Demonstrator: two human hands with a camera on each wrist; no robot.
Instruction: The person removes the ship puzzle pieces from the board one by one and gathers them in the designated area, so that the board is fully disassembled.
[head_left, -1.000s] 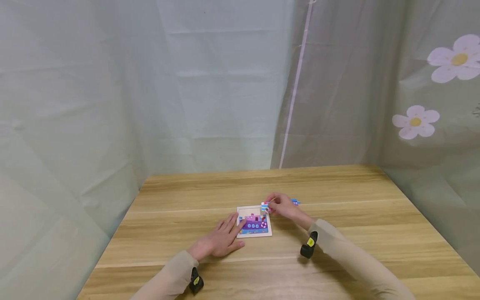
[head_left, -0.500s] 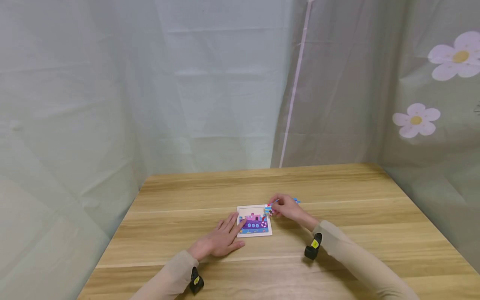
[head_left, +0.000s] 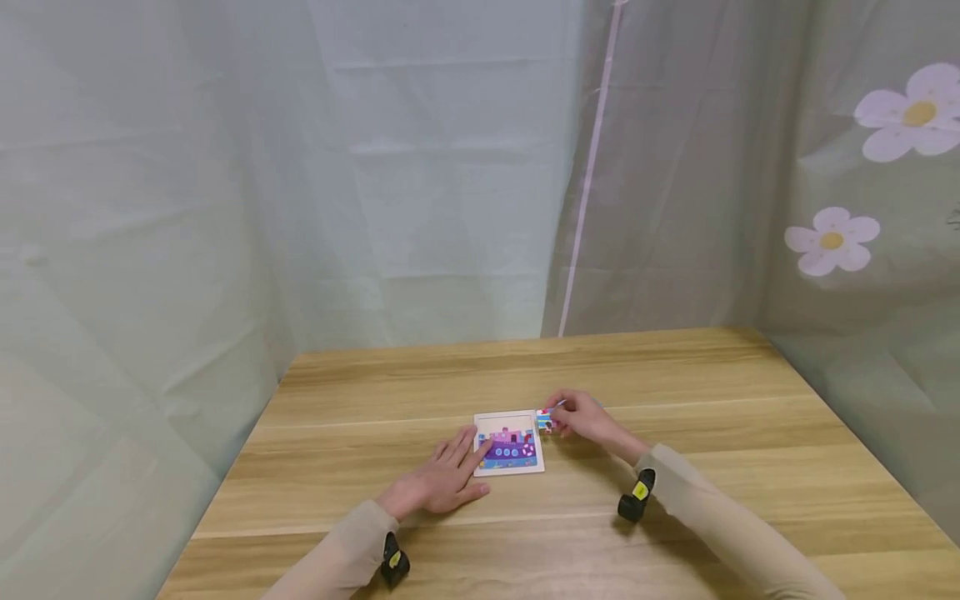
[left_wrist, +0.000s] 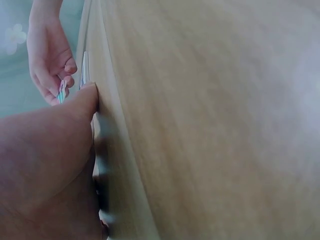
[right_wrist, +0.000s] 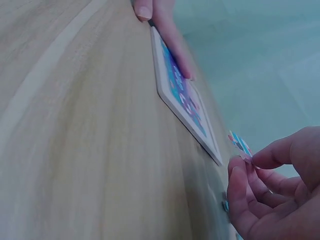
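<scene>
A small puzzle board (head_left: 504,422) with a pale frame lies on the table, its lower part filled with a purple-and-pink ship picture and its upper strip bare. My left hand (head_left: 441,481) rests with straight fingers on its left side, the index finger over the picture. Just off the board's right edge, my right hand (head_left: 588,418) pinches a puzzle piece (head_left: 544,420) between thumb and fingers. In the right wrist view that piece (right_wrist: 241,144), blue, white and pink, is held above the table, apart from the board.
Beneath the right hand a bit of another blue puzzle piece (right_wrist: 226,206) shows, mostly hidden. The wooden table (head_left: 360,400) ends at pale hanging curtains (head_left: 435,208) at the back and sides. Both wrists wear black camera straps.
My right hand has drawn back to the right with the puzzle piece, from over the board's upper right corner to beside it. The left hand has stayed put.
</scene>
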